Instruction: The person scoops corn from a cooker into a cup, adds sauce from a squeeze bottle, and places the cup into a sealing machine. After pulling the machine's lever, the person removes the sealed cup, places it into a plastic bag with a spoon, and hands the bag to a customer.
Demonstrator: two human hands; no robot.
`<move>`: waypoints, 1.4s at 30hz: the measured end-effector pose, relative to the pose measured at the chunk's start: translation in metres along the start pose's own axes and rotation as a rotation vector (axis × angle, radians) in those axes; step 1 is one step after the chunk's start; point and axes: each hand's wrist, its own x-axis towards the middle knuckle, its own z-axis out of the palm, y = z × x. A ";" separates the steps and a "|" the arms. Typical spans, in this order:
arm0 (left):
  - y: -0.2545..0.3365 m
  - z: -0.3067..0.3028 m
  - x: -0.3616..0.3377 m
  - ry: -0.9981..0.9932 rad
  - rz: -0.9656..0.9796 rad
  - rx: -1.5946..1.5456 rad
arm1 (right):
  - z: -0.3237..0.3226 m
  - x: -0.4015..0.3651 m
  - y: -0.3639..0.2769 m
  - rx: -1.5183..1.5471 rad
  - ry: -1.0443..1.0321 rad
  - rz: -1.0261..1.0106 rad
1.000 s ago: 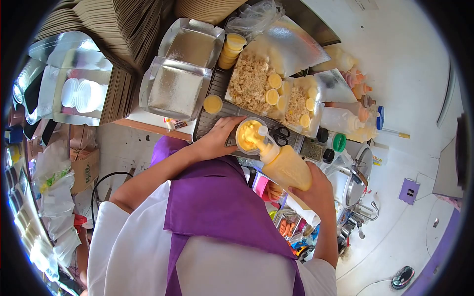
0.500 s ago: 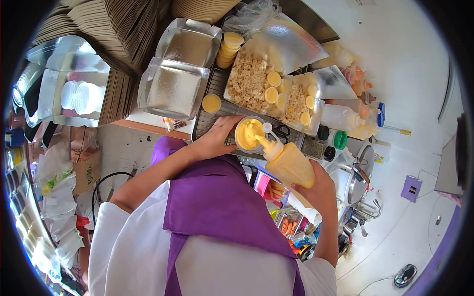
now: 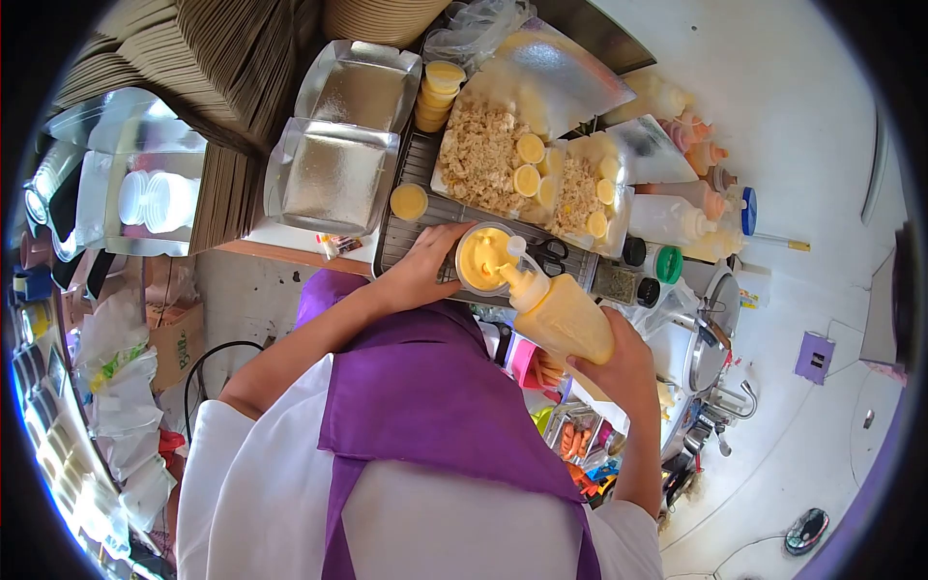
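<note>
My left hand (image 3: 422, 271) is closed around the side of a small clear cup (image 3: 465, 281), steadying it at the front edge of a wire rack. Thick yellow sauce (image 3: 483, 256) lies in the cup. My right hand (image 3: 623, 362) grips a squeeze bottle (image 3: 565, 321) filled with the same yellow sauce. The bottle is tilted, its nozzle pointing down into the cup and meeting the sauce. A small white cap (image 3: 517, 246) sticks out beside the nozzle. Another filled yellow cup (image 3: 409, 202) stands on the rack, left of the cup I hold.
Behind the cup, foil-lined boxes (image 3: 483, 155) hold rice and lidded yellow cups. Empty foil boxes (image 3: 338, 174) sit to the left, near stacked cardboard (image 3: 227, 193). Black scissors (image 3: 553, 256) lie close by the nozzle. Bottles (image 3: 667, 222) and a green-capped jar (image 3: 667, 263) stand to the right.
Both hands keep their hold on the cup and the tilted bottle. The view has shifted slightly, and the cup and bottle appear a little farther left.
</note>
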 end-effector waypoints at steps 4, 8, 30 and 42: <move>-0.003 0.002 0.000 -0.008 -0.008 0.010 | 0.009 0.001 0.001 0.077 -0.014 -0.005; -0.003 0.002 0.000 -0.017 -0.008 0.018 | 0.028 -0.002 0.006 0.205 0.027 -0.038; 0.030 -0.014 0.003 -0.071 -0.097 0.095 | 0.160 -0.013 0.021 1.214 0.355 0.065; 0.078 -0.024 0.017 -0.264 -0.003 0.375 | 0.006 -0.023 0.010 1.448 0.567 0.004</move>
